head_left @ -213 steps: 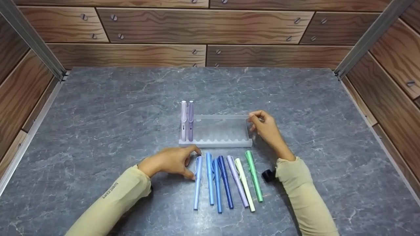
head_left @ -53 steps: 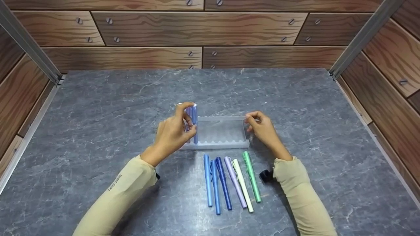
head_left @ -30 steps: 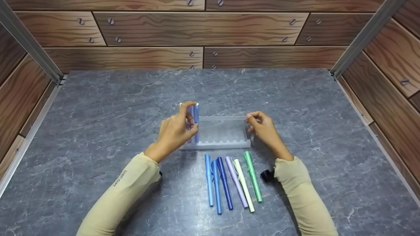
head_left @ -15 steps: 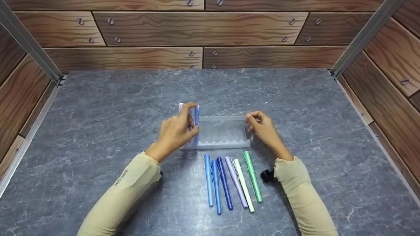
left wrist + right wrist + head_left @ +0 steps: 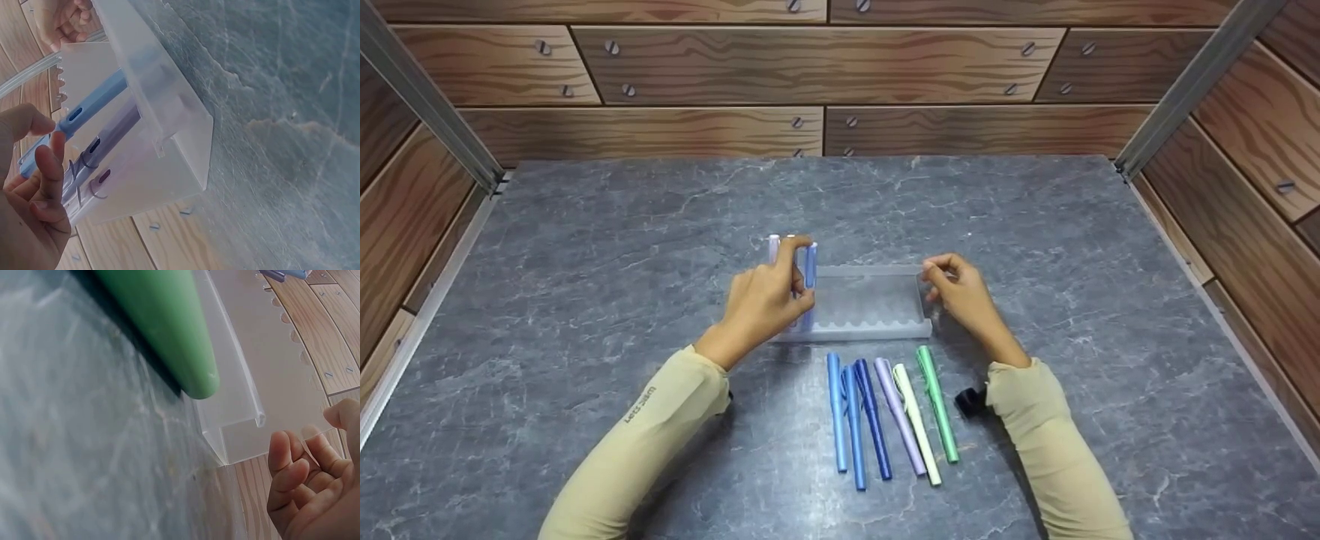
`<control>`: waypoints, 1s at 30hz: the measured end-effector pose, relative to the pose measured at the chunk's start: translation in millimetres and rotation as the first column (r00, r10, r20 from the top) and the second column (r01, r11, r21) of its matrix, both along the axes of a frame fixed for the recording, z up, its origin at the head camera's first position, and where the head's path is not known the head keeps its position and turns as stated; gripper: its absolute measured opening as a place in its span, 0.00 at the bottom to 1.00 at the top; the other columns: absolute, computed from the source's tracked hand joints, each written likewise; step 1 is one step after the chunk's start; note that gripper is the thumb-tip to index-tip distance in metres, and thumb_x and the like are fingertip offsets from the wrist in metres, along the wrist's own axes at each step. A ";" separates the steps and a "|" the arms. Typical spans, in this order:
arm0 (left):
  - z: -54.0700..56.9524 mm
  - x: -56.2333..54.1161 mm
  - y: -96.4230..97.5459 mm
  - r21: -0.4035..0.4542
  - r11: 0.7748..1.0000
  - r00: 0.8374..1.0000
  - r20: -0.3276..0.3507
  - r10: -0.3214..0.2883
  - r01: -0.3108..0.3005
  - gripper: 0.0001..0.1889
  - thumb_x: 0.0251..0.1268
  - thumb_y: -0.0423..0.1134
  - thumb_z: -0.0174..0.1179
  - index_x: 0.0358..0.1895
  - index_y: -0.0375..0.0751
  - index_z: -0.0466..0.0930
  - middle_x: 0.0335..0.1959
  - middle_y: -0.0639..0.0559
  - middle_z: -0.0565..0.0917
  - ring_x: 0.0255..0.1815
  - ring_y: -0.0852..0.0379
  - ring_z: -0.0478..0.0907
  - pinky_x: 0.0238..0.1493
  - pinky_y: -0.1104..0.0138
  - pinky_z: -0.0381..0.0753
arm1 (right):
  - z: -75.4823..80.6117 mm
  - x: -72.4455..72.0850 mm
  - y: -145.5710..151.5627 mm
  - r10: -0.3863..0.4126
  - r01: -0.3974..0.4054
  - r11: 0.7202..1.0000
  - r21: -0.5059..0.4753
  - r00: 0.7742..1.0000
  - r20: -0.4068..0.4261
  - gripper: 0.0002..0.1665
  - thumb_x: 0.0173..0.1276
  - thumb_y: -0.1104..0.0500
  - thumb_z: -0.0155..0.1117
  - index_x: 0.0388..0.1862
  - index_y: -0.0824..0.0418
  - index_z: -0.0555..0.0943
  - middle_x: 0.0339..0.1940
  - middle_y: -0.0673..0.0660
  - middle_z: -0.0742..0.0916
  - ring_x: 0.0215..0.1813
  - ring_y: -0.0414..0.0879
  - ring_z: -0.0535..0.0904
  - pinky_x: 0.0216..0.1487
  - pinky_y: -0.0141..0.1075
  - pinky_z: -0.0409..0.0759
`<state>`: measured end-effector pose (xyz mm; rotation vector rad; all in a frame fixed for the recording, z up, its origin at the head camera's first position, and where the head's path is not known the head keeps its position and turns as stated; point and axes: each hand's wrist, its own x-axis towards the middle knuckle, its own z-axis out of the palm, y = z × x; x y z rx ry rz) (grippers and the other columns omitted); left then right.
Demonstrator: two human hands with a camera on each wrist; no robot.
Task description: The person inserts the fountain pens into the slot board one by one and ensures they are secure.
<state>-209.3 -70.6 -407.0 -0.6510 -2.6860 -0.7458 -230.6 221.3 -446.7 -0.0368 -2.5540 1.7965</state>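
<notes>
My left hand (image 5: 761,296) pinches a periwinkle-blue pen (image 5: 811,266) near its upper end. The pen leans upright in the clear pen stand (image 5: 870,300), its lower end down at the front ledge. To its left, a purple pen (image 5: 115,126) and a pale lilac pen (image 5: 102,179) stand in the slots, partly hidden behind the hand in the head view. My right hand (image 5: 960,289) grips the stand's upper right corner between thumb and fingers. In the right wrist view, the notched top edge of the stand runs up from those fingertips.
On the table in front of the stand lie two mid-blue pens (image 5: 837,412) (image 5: 855,427), a navy pen (image 5: 874,420), a lavender pen (image 5: 900,416), a cream pen (image 5: 916,424) and a green pen (image 5: 937,405). Wood-patterned panels (image 5: 825,64) surround the marbled table (image 5: 585,225).
Since the oldest frame, my left hand has taken the periwinkle-blue pen from the table and stood it beside the purple one. Lately that hand shifts only slightly; the right hand keeps its grip.
</notes>
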 end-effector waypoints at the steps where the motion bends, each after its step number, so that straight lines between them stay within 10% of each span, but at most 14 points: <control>1: 0.3 -0.2 0.0 -0.002 1.000 1.000 0.006 0.002 -0.002 0.31 0.53 0.37 0.63 0.62 0.48 0.64 0.24 0.59 0.83 0.13 0.62 0.66 0.14 0.69 0.60 | 0.0 0.1 -0.2 -0.003 0.003 1.000 0.001 1.000 -0.002 0.15 0.72 0.58 0.55 0.47 0.70 0.75 0.33 0.51 0.83 0.22 0.36 0.77 0.19 0.26 0.70; 30: 4.5 0.3 -2.6 -0.034 0.999 0.998 0.048 0.036 -0.035 0.33 0.58 0.42 0.65 0.68 0.49 0.63 0.20 0.57 0.82 0.13 0.60 0.68 0.13 0.68 0.60 | -1.5 0.7 -0.2 -0.007 0.007 1.000 0.010 1.000 -0.015 0.16 0.73 0.57 0.55 0.47 0.71 0.76 0.32 0.50 0.82 0.22 0.36 0.77 0.20 0.25 0.69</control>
